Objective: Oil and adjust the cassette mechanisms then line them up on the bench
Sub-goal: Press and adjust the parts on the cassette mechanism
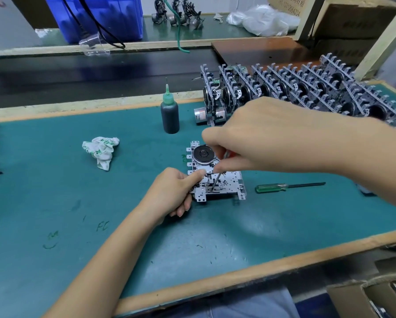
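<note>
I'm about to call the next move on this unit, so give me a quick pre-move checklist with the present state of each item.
1. Cassette mechanism steadied: ok, the left hand grips its near left corner while it lies flat on the bench mat.
2. Tool on the work: ok, the right hand pinches a thin tool whose tip is down inside the mechanism.
3. Exact part the tip touches: cannot tell.
4. Oil bottle within reach: ok, upright just behind the mechanism.
5. Spare screwdriver clear: ok, lying to the right, apart from the unit.
6. Room in the row of finished units: cannot tell, the right hand covers the near end.
</note>
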Demonstrator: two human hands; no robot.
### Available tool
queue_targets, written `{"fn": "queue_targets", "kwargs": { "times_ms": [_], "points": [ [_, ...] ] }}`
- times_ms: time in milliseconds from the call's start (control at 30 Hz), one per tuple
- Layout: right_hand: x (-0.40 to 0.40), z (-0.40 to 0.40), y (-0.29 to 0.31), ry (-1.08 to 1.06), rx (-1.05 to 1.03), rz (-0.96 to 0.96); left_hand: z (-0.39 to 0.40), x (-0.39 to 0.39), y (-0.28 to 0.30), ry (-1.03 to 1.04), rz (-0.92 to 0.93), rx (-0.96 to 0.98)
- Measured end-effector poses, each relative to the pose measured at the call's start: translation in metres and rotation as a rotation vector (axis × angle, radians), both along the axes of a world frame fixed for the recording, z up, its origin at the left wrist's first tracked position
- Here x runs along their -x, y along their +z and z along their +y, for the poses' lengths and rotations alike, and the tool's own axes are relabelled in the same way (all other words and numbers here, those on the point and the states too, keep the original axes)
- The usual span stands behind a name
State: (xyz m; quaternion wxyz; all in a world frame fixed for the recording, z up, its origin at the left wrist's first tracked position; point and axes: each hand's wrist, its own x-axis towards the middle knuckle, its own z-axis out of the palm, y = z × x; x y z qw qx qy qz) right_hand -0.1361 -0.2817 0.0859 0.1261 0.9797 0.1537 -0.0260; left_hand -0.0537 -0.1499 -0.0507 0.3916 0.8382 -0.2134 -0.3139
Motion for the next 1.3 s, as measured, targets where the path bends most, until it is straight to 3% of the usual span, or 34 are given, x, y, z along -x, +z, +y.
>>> {"fn": "queue_targets", "kwargs": {
  "times_ms": [133, 367, 467, 567, 700, 933, 1167, 1300],
  "points": [
    [0.001, 0.005, -0.006, -0.099, -0.044, -0.015, 0.001, -0.001, -0.002, -0.001, 0.001, 0.000],
    [-0.005, 0.007, -0.020, -0.516, -0.275, -0.124, 0.000, -0.001, -0.002, -0.009, 0.005, 0.000],
    [-0.001, 0.005, -0.014, -0.424, -0.225, -0.061, 0.000, -0.001, -0.003, -0.009, 0.006, 0.000],
    [0.002, -0.005, 0.000, -0.382, -0.232, 0.138, 0.000, -0.001, -0.003, -0.011, 0.008, -0.004],
    [-0.001, -0.015, 0.005, -0.358, -0.393, 0.316, 0.000, -0.001, -0.003, -0.008, 0.000, -0.003],
    [0.001, -0.010, -0.002, -0.331, -0.456, 0.207, 0.000, -0.001, -0.003, -0.009, -0.004, -0.001],
    [-0.003, 0.003, -0.011, -0.386, -0.256, -0.061, 0.000, -0.001, -0.003, -0.007, -0.014, 0.000],
    [0.000, 0.000, -0.010, -0.402, -0.316, -0.008, -0.001, -0.002, -0.004, -0.009, -0.016, -0.007]
  ]
}}
